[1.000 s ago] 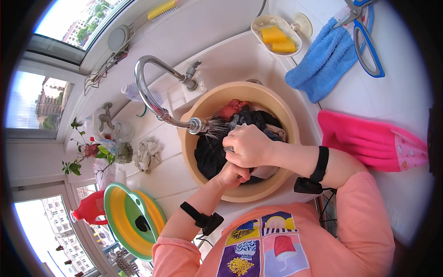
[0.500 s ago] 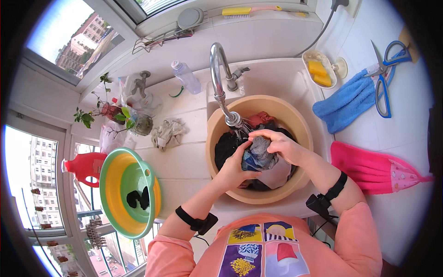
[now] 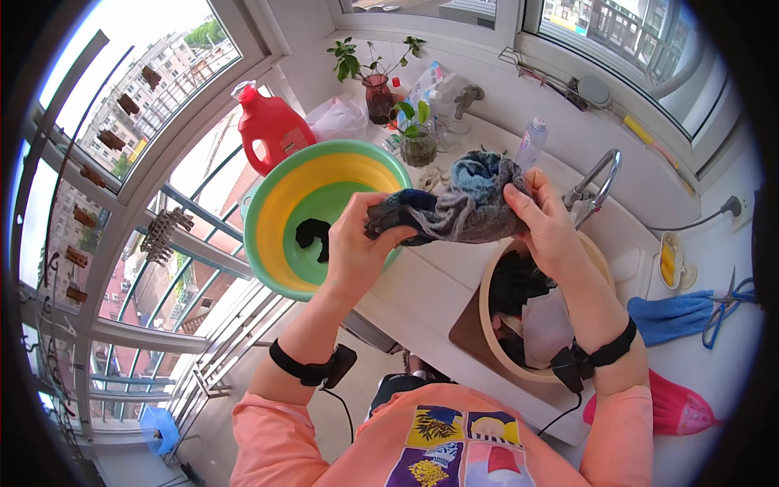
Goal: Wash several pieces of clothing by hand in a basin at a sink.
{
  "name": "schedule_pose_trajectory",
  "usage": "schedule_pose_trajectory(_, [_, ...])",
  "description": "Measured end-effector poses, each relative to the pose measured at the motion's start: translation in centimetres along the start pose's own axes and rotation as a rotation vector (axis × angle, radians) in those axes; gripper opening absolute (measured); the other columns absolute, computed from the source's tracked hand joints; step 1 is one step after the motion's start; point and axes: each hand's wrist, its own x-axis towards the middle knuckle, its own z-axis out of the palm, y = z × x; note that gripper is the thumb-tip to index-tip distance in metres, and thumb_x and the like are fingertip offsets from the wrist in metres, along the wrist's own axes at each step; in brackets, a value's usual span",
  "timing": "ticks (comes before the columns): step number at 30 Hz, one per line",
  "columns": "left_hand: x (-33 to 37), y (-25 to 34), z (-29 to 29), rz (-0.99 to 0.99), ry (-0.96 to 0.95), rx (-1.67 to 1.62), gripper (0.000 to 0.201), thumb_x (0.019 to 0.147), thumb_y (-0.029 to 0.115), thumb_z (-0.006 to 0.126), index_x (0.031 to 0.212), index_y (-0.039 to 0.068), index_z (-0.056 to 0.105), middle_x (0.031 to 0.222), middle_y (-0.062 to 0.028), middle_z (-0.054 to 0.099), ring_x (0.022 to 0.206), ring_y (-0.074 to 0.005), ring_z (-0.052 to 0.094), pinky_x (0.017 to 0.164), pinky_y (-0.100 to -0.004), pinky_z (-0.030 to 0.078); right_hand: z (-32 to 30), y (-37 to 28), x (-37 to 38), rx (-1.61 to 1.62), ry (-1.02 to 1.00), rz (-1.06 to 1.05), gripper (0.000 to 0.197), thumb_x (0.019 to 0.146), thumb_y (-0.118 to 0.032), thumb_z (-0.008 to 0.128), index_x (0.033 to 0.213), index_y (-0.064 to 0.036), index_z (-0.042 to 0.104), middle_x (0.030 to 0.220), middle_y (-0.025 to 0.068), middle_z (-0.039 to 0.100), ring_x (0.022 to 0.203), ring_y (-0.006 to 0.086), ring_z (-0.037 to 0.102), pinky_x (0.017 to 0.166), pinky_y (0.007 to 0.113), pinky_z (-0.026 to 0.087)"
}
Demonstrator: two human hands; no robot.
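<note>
A wet grey and blue sock (image 3: 466,213) is stretched between my two hands, above the counter. My left hand (image 3: 357,239) is closed around its dark end. My right hand (image 3: 545,215) pinches the bunched, lighter end between thumb and fingers. Just left of and beneath my left hand stands a green and yellow basin (image 3: 264,252), with a small black cloth piece (image 3: 312,234) inside. The tan basin (image 3: 485,312) sits in the sink, below my right forearm. It holds dark clothes (image 3: 513,280) and a pale cloth (image 3: 548,325).
A chrome faucet (image 3: 607,174) rises behind the tan basin. Along the back stand a red jug (image 3: 272,130), plants in jars (image 3: 418,148) and a clear bottle (image 3: 531,142). Blue (image 3: 669,316) and pink (image 3: 673,406) towels and scissors (image 3: 722,307) hang at the right.
Both hands have lifted the sock out of the tan basin, from under the faucet, and carried it left. It is now stretched out. The view has turned left.
</note>
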Motion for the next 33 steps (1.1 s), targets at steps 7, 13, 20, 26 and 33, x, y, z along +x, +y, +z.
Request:
schedule_pose_trajectory(7, [-1.0, -4.7, -13.7, -0.179, 0.378, 0.173, 0.022, 0.090, 0.022, 0.066, 0.088, 0.001, 0.058, 0.074, -0.0025, 0.064, 0.061, -0.0100, 0.058, 0.054, -0.0229, 0.044, 11.1, 4.5, 7.3, -0.403, -0.124, -0.392, 0.035, 0.085, -0.023, 0.070, 0.073, -0.0025, 0.045, 0.069, 0.0044, 0.043, 0.063, 0.0162, 0.045, 0.058, 0.034, 0.038])
schedule_pose_trajectory(13, [-2.8, -7.0, -12.9, -0.045, 0.190, 0.692, 0.027, 0.083, 0.017, 0.067, 0.106, 0.005, 0.065, 0.112, -0.0144, 0.063, 0.106, -0.0328, 0.057, 0.097, -0.0396, 0.041, 8.0, 8.9, 7.2, -0.810, -0.264, -0.451, 0.024, 0.087, -0.022, 0.065, 0.084, 0.0013, 0.058, 0.078, 0.0106, 0.057, 0.069, 0.0169, 0.055, 0.066, 0.031, 0.047])
schedule_pose_trajectory(20, [-1.5, 0.2, 0.2, -0.010, -0.382, 0.250, 0.025, 0.084, 0.016, 0.065, 0.105, 0.003, 0.064, 0.104, -0.0162, 0.063, 0.098, -0.0335, 0.059, 0.086, -0.0399, 0.046, -9.2, 10.3, -0.5, -0.999, -0.275, 0.051, 0.021, 0.086, -0.019, 0.062, 0.086, 0.0015, 0.059, 0.078, 0.0163, 0.064, 0.072, 0.0280, 0.062, 0.067, 0.037, 0.048])
schedule_pose_trajectory(26, [-3.1, -2.2, 15.3, 0.102, -0.944, 0.275, 0.026, 0.085, 0.022, 0.063, 0.104, 0.004, 0.066, 0.095, -0.0164, 0.066, 0.093, -0.0340, 0.061, 0.083, -0.0407, 0.048, -20.7, 18.7, -10.6, -1.381, 0.019, 0.497, 0.102, 0.067, -0.041, 0.079, 0.144, -0.0052, 0.023, 0.143, 0.0234, 0.030, 0.123, 0.0494, 0.040, 0.102, 0.050, 0.039])
schedule_pose_trajectory(33, [-5.5, -8.7, 26.7, 0.148, -1.205, 0.329, 0.058, 0.078, 0.029, 0.071, 0.127, 0.005, 0.053, 0.119, -0.0208, 0.059, 0.113, -0.0362, 0.054, 0.097, -0.0392, 0.044, -19.8, 20.1, -13.2, -1.255, 0.052, 0.411, 0.070, 0.071, -0.028, 0.078, 0.127, -0.0036, 0.044, 0.131, 0.0245, 0.046, 0.123, 0.0389, 0.046, 0.099, 0.048, 0.041])
